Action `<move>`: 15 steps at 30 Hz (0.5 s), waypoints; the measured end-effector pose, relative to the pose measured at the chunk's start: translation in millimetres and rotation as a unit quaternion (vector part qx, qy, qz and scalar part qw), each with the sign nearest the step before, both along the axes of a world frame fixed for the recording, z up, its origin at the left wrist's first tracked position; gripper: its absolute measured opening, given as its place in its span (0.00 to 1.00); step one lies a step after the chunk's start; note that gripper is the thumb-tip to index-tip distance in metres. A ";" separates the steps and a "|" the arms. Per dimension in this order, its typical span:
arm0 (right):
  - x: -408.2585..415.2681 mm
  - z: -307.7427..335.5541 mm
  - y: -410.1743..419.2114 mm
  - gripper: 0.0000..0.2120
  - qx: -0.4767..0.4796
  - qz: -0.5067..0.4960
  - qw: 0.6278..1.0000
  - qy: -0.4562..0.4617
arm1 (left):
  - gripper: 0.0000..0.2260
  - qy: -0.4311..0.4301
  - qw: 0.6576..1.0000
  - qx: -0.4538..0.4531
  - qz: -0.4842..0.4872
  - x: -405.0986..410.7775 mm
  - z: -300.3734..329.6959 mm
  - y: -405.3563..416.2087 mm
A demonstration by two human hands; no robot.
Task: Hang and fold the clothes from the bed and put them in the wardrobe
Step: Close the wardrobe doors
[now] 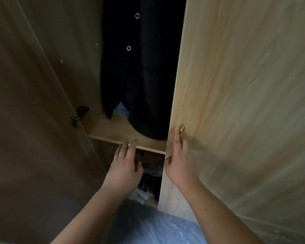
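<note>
Step in hand: work at the wardrobe, doors apart, no garment carried; whether the doors are being opened or shut cannot be told. The next move, as a judgement, calls for the bed clothes, none of which are in view, to be brought here, with the door swung wide enough to clear the opening.

Right hand (179,164): fingers straight and flat against the edge of the pale wood-grain wardrobe door (245,103), fingertips just below the small brass door knob (181,128), thumb hooked round the door's edge. Holds nothing.

Left hand (125,166): spread and relaxed, empty, fingertips reaching to the front edge of the light wooden shelf (113,131); actual contact cannot be told.

Above the left hand: a dark hanging garment with ring-shaped snaps (130,67), its hem resting on the shelf.

Below and beyond the left hand: a heap of loose mixed clothes (151,180) in the lower compartment.

Left of the left hand: the brown inner face of the other door (33,103).
</note>
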State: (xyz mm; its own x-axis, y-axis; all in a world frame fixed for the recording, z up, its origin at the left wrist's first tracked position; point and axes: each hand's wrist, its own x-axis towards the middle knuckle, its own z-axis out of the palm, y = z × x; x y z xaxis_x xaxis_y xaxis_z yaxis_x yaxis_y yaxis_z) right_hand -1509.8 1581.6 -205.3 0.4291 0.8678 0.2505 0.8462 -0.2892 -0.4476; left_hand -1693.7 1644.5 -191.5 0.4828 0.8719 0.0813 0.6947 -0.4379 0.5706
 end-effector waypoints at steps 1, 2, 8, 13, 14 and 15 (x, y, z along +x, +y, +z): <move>0.4 -0.1 -0.9 0.50 0.004 0.003 1.000 0.009 | 0.32 0.005 1.000 0.003 0.006 -2.8 -0.5 -1.5; 0.4 -0.2 -2.2 0.50 0.011 0.005 1.000 0.022 | 0.32 0.009 1.000 0.007 0.012 -5.7 -0.6 -3.4; -30.1 -5.3 -15.2 0.49 0.040 0.030 0.996 0.067 | 0.32 0.013 0.999 0.024 0.044 -40.4 10.6 -15.9; -94.7 -12.6 -22.0 0.44 0.012 0.123 0.992 0.029 | 0.34 0.017 0.996 0.038 0.080 -99.9 7.8 -31.4; -111.7 -12.0 -21.7 0.43 0.007 0.154 0.988 0.021 | 0.34 0.021 0.995 0.039 0.086 -116.0 6.5 -35.0; -130.2 -10.8 -20.9 0.43 -0.001 0.182 0.983 0.017 | 0.34 0.022 0.995 0.041 0.091 -133.4 6.5 -39.9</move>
State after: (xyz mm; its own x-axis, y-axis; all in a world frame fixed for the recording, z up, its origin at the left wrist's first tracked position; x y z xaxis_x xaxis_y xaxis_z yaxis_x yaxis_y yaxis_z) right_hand -1639.9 1560.7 -216.1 0.0991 0.9660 0.2388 0.8782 0.0280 -0.4775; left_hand -1827.0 1604.6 -185.0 0.3216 0.9367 0.1382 0.7903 -0.3459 0.5057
